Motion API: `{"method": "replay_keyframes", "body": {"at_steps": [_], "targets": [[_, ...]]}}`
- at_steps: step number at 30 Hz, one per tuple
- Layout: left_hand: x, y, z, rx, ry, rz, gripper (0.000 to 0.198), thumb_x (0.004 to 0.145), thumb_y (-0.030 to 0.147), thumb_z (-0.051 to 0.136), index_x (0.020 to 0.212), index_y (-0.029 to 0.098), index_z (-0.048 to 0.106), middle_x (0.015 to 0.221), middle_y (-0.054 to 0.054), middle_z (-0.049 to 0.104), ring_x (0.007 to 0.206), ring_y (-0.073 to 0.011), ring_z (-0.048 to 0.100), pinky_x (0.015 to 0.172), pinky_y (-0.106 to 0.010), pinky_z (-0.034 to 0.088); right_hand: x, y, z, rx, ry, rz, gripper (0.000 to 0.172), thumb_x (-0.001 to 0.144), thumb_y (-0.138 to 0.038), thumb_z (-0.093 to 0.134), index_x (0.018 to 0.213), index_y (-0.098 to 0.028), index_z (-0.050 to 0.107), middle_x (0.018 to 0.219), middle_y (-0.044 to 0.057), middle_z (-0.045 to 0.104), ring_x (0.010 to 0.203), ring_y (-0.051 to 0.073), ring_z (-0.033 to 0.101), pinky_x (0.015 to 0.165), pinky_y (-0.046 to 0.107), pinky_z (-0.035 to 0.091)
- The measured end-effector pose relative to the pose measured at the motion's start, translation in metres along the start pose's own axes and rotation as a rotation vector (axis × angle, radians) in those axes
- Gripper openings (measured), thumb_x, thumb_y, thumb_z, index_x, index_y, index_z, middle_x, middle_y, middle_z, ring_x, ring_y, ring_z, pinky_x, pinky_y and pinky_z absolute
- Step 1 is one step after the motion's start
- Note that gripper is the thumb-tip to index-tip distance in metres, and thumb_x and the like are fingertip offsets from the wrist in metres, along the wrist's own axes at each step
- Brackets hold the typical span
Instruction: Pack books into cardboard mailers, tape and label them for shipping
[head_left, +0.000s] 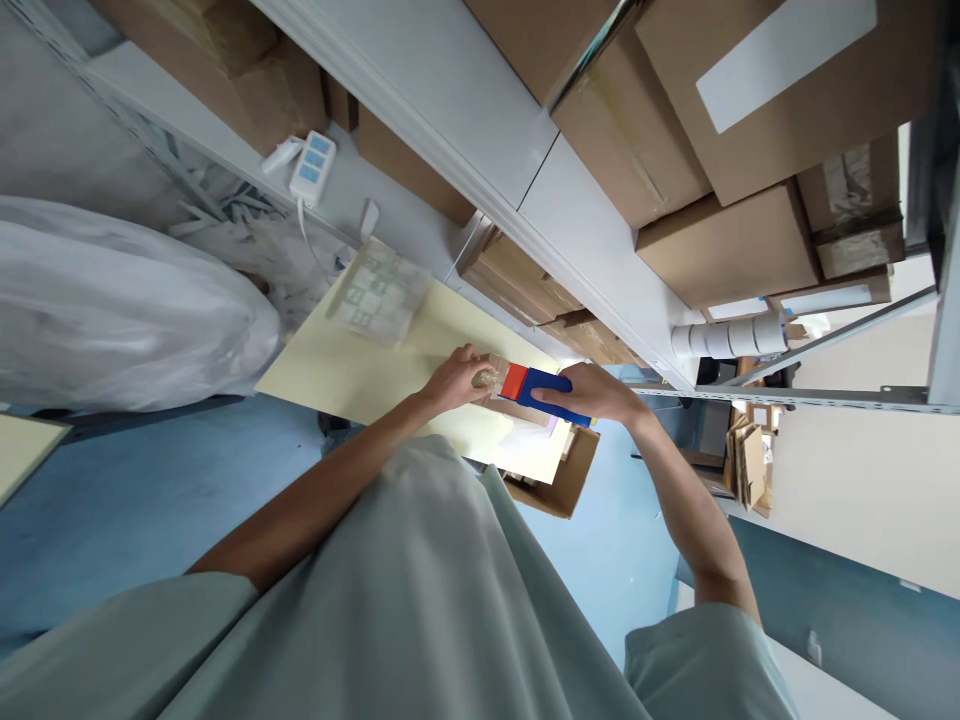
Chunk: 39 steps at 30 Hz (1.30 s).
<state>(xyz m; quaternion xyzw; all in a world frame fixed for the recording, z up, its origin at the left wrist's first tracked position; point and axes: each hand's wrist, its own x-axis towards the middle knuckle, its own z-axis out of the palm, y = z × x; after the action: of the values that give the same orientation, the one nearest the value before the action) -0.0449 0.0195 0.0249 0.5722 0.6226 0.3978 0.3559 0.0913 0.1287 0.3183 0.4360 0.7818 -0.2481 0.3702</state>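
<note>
My right hand (589,391) is closed around a blue tape dispenser (547,388) with a red part (514,381) at its left end. Left of it, my left hand (456,380) is closed at a roll of clear brownish tape (491,373), fingers on its near end. Beneath both hands lies a small cardboard box (519,408), partly hidden by the dispenser. All this is over a pale yellow tabletop (330,350). A clear plastic bag with green print (381,293) lies on the tabletop's left part.
An open carton (581,470) stands below the tabletop's right end. Cardboard boxes (720,245) fill the shelf (480,110) beyond, with white label rolls (731,337) at its right. A power strip (313,168) and a large white plastic bag (127,300) are at the left.
</note>
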Motion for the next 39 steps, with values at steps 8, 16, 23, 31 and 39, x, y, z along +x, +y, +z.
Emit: {"method": "replay_keyframes", "body": {"at_steps": [8, 16, 23, 31, 39], "targets": [[-0.001, -0.003, -0.009, -0.028, -0.07, -0.026, 0.043, 0.079, 0.04, 0.086, 0.119, 0.027, 0.079, 0.117, -0.009, 0.061, 0.115, -0.0307, 0.062, 0.107, -0.043, 0.055, 0.022, 0.07, 0.025, 0.066, -0.077, 0.004, 0.077, 0.083, -0.096, 0.062, 0.062, -0.022, 0.054, 0.064, 0.005, 0.068, 0.06, 0.018, 0.064, 0.056, 0.029, 0.041], [-0.003, 0.002, -0.022, -0.003, -0.16, -0.113, 0.053, 0.078, 0.039, 0.086, 0.129, 0.026, 0.076, 0.118, -0.008, 0.067, 0.102, -0.0266, 0.069, 0.099, -0.041, 0.059, 0.078, 0.117, 0.069, 0.117, -0.079, -0.017, 0.074, 0.079, -0.095, 0.067, 0.07, -0.021, 0.061, 0.075, 0.007, 0.074, 0.064, 0.019, 0.068, 0.058, 0.028, 0.042], [-0.02, 0.019, -0.004, -0.115, 0.027, -0.372, 0.054, 0.082, 0.038, 0.082, 0.131, 0.021, 0.066, 0.126, -0.01, 0.076, 0.093, -0.022, 0.076, 0.089, -0.036, 0.062, 0.092, 0.119, 0.086, 0.089, -0.066, -0.034, 0.069, 0.088, -0.087, 0.067, 0.085, -0.019, 0.072, 0.093, 0.015, 0.082, 0.081, 0.026, 0.077, 0.064, 0.031, 0.048], [-0.022, 0.048, 0.025, 0.041, 0.366, -0.64, 0.029, 0.093, 0.048, 0.071, 0.104, 0.023, 0.079, 0.103, -0.007, 0.085, 0.098, -0.0247, 0.079, 0.095, -0.036, 0.059, 0.088, 0.115, 0.093, 0.051, 0.003, -0.082, 0.071, 0.097, -0.08, 0.062, 0.123, -0.016, 0.077, 0.117, 0.02, 0.083, 0.11, 0.036, 0.079, 0.078, 0.034, 0.054], [-0.024, 0.057, 0.039, 0.156, 0.461, -0.705, 0.038, 0.095, 0.05, 0.066, 0.11, 0.021, 0.084, 0.105, -0.01, 0.085, 0.102, -0.0302, 0.079, 0.098, -0.042, 0.06, 0.084, 0.117, 0.098, 0.074, 0.018, -0.135, 0.066, 0.099, -0.076, 0.061, 0.127, -0.018, 0.078, 0.128, 0.019, 0.081, 0.118, 0.037, 0.077, 0.086, 0.035, 0.057]]}}
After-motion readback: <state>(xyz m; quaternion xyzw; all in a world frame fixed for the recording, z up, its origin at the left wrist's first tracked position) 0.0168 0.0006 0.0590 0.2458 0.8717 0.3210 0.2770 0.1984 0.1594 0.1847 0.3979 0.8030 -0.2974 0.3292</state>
